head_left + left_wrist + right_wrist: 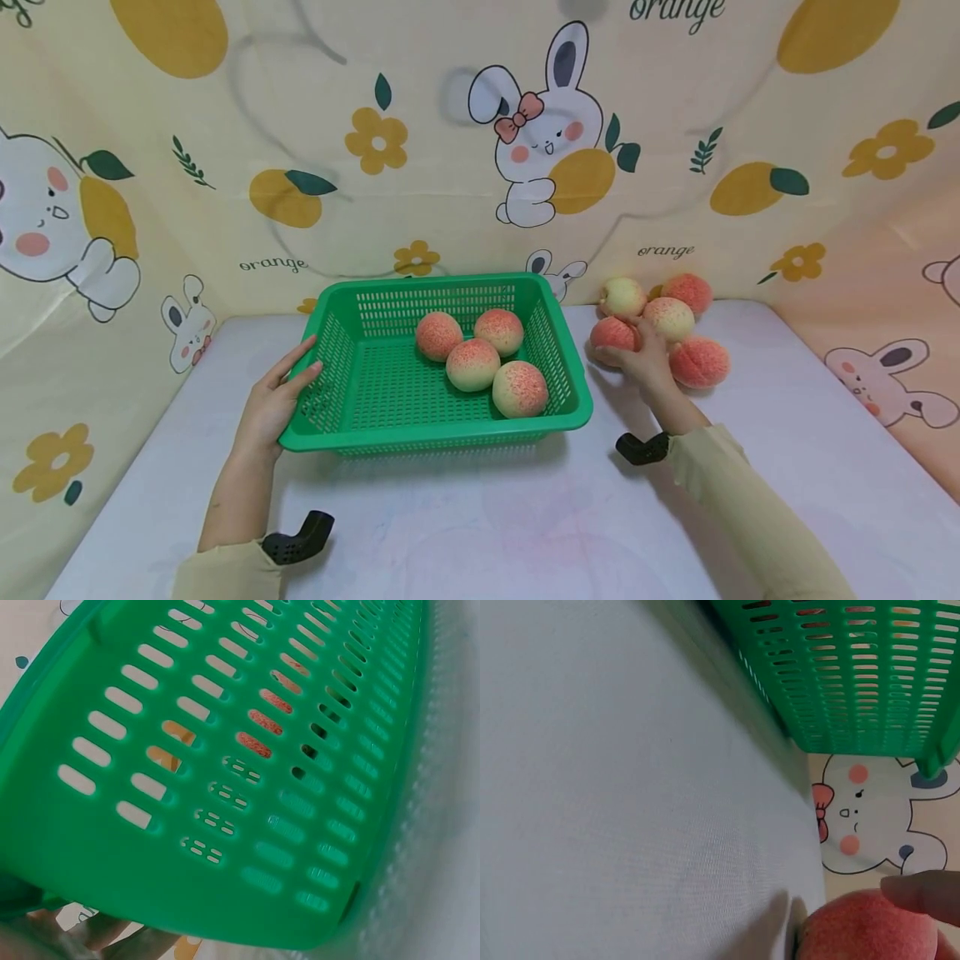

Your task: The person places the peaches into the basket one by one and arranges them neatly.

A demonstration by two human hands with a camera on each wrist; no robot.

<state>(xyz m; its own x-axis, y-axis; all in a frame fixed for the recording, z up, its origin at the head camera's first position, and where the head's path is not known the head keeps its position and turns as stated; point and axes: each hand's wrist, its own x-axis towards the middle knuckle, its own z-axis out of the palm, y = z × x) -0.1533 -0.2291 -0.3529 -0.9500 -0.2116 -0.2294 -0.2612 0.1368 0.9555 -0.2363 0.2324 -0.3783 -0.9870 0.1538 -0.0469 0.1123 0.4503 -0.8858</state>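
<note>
**Right Hand Pinches a Peach Beside the Green Basket**

The person's right hand (643,360) has thumb and fingers clamped on a red peach (612,334), at the front left of a group on the white table (480,525). Whether that peach touches the tabletop, I cannot tell. Near it lie a yellowish peach (622,297) behind, a pale peach (670,317) in the middle, a second red peach (687,292) at the rear right and a creased red peach (700,363) at the front right.

The left hand (267,414) rests against the left rim of the green basket (450,437), its thumb and forefinger straight and apart (the basket's edge partly hides the other fingers). Four blushed peaches (472,367) sit inside the basket, in its middle and right part.

Behind everything hangs a cream cloth (465,217) printed with rabbits, and a black wrist device (300,540) juts from each sleeve.
</note>
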